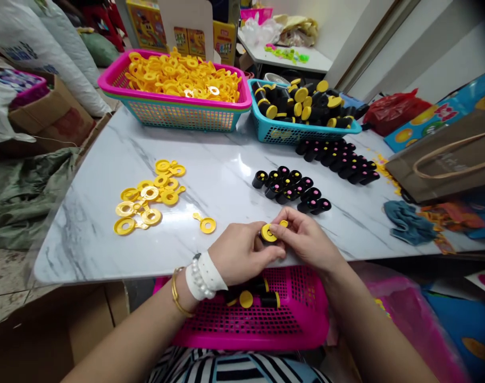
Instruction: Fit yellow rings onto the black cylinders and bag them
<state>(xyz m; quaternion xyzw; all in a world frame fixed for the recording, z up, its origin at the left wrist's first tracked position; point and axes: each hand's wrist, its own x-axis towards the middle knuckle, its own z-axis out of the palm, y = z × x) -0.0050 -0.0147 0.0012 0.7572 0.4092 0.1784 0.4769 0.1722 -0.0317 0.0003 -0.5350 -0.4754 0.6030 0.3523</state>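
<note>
At the table's front edge my left hand [240, 252] is closed around a small black cylinder, largely hidden by the fingers. A yellow ring cap [267, 232] with a small tab sits on the cylinder's top. My right hand [306, 239] pinches this cap at its tab side, thumb on top. Behind the hands stand several upright black cylinders [287, 186] with pink or yellow dots inside. Loose yellow ring caps [150, 194] lie in a pile at the left, and a single yellow ring cap [208, 225] lies closer to my left hand.
A pink basket [250, 340] under the table edge holds black cylinders with yellow ends. At the back, a pink-rimmed basket [178, 101] is heaped with yellow caps, beside a blue basket [306, 130] of capped cylinders. More black cylinders [340, 159] and a paper bag [445, 159] stand at the right.
</note>
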